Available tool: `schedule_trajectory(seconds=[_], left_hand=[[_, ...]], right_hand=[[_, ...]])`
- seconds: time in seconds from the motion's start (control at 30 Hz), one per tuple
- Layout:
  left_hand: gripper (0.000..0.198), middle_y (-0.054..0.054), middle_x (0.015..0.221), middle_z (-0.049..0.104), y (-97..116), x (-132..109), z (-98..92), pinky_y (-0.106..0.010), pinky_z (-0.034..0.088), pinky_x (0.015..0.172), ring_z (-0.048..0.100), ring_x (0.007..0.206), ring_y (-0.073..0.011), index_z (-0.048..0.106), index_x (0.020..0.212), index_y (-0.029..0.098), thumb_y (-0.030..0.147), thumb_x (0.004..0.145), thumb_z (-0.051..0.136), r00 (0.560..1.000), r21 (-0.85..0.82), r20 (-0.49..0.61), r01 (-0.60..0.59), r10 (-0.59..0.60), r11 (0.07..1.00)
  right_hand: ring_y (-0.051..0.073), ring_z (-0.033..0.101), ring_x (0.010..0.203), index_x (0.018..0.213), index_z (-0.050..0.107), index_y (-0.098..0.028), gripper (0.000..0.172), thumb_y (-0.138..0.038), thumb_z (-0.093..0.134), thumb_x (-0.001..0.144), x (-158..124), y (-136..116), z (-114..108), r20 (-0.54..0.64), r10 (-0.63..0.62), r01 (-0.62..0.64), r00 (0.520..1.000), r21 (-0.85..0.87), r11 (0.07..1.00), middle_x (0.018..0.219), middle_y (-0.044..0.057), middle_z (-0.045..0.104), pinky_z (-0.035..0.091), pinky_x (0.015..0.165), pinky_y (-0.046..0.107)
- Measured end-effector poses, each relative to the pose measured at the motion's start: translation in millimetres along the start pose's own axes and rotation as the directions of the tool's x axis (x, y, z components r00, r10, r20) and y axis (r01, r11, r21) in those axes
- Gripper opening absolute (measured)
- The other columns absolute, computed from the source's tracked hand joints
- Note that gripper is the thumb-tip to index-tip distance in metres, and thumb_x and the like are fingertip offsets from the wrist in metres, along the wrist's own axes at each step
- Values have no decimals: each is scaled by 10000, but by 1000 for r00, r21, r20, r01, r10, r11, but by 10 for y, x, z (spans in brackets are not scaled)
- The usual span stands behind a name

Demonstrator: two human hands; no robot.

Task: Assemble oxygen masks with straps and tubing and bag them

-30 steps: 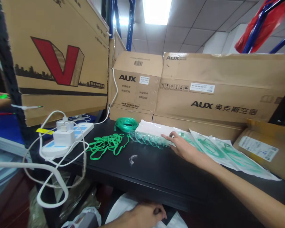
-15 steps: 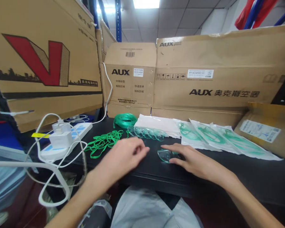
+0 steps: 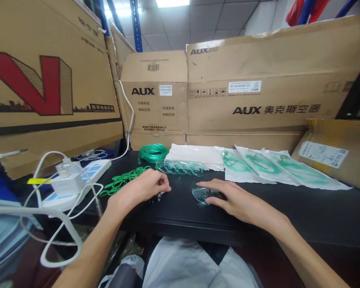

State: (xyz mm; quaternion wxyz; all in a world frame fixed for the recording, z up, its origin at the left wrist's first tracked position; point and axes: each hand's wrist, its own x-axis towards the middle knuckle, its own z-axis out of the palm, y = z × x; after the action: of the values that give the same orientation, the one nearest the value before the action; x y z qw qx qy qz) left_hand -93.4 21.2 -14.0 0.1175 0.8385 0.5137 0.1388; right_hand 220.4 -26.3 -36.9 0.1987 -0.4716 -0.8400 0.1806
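Clock directions taken from the held shell, 12 being straight ahead.

Item: clear green-tinted plastic shell (image 3: 199,195), cup-like, low over the black table (image 3: 180,220) near its front edge. Right grip, a bare hand (image 3: 232,196): thumb and forefinger spread across the shell, holding it. Handling, as judged: very light, springy, smooth enough to slip, apt to crease if squeezed; best taken by the rim.

At 9: left grip, a bare hand (image 3: 144,185), fingers curled nearly together over thin silvery strips (image 3: 160,195); whether pinched or merely touched, cannot tell.

At 9, farther: white power strip (image 3: 54,200) with plugs and cables. At 10: loose bundle of flat green cords (image 3: 120,181).

At 11: row of overlapping clear shells (image 3: 181,168). At 1: flat white packs with green tubing (image 3: 244,172). At 12: white stack of pouches (image 3: 195,153). At 11, beyond: coil of green tubing (image 3: 153,153).

At 2: brown carton (image 3: 355,160), white label illegible.

At 10: brown cardboard carton with a big red "V" (image 3: 54,86).

At 11: smaller brown carton (image 3: 151,120), "AUX", "快递面单 粘贴区域".

At 1: wide brown carton (image 3: 273,56), "AUX 奥克斯空调", label "25".
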Motion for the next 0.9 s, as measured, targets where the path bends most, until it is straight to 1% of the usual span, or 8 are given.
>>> schedule_trajectory(seconds=[0.17, 0.33, 0.47, 0.6, 0.67, 0.73, 0.8, 0.9], left_hand=[[205, -13, 897, 740, -3, 118, 24, -251, 410, 674, 660, 816, -181, 758, 867, 244, 413, 915, 650, 996, 50, -68, -51, 54, 997], [244, 9, 756, 722, 203, 261, 68, -252, 417, 648, 657, 734, -171, 722, 835, 231, 406, 954, 599, 996, -16, -56, -74, 73, 997], [279, -14, 853, 757, 313, 278, 55, -256, 446, 694, 689, 839, -195, 749, 882, 235, 460, 953, 600, 995, -27, -48, -84, 82, 996], [307, -22, 1134, 762, 153, -4, -118, -282, 469, 877, 682, 1047, -225, 760, 1107, 291, 447, 988, 524, 997, 51, -47, -59, 61, 997], [306, -19, 1180, 751, -6, -228, -216, -302, 470, 921, 672, 1096, -242, 754, 1154, 308, 407, 966, 533, 999, 105, -26, 26, -23, 994], [330, -28, 1160, 750, -166, -432, -277, -321, 479, 914, 675, 1074, -251, 745, 1190, 312, 342, 922, 555, 996, 146, -11, 93, -92, 985], [334, -39, 1166, 745, -288, -560, -290, -333, 476, 919, 673, 1058, -256, 748, 1177, 301, 331, 881, 597, 992, 170, -1, 122, -124, 978], [222, -35, 1056, 755, -357, -573, -247, -315, 468, 837, 681, 939, -239, 772, 998, 288, 379, 883, 605, 995, 188, -1, 97, -99, 977]], right_hand=[[258, 454, 1457, 1508, 485, -455, 500, -542, 509, 1016, -11, -27, 1, 7, 7, -7, 1000, -18, 1000, 1528, 1, 546, 335, 1197, 415], [248, 464, 1450, 1522, 456, -464, 504, -544, 495, 1026, -9, -31, -3, 8, 5, -5, 1000, -45, 999, 1543, 3, 527, 342, 1195, 413], [247, 421, 1485, 1517, 460, -470, 497, -554, 487, 1028, -16, -66, -9, 14, 32, -32, 999, -51, 998, 1553, -5, 519, 320, 1219, 424], [250, 426, 1488, 1515, 465, -473, 504, -571, 489, 1021, -17, -73, -13, 15, 32, -31, 999, -49, 998, 1563, -5, 514, 317, 1229, 426], [261, 417, 1498, 1518, 463, -474, 511, -581, 485, 1019, -14, -64, -10, 17, 44, -43, 999, -55, 998, 1583, 6, 497, 310, 1235, 446], [280, 385, 1520, 1524, 457, -474, 518, -586, 476, 1018, -14, -56, -3, 21, 61, -59, 998, -60, 996, 1605, 11, 475, 300, 1241, 472], [290, 367, 1531, 1531, 448, -473, 525, -582, 475, 1018, -16, -54, 5, 23, 72, -71, 997, -69, 995, 1621, 13, 458, 297, 1244, 483], [282, 375, 1529, 1538, 440, -465, 527, -572, 473, 1023, -21, -62, 13, 15, 64, -63, 998, -84, 994, 1617, 19, 463, 306, 1241, 477]])
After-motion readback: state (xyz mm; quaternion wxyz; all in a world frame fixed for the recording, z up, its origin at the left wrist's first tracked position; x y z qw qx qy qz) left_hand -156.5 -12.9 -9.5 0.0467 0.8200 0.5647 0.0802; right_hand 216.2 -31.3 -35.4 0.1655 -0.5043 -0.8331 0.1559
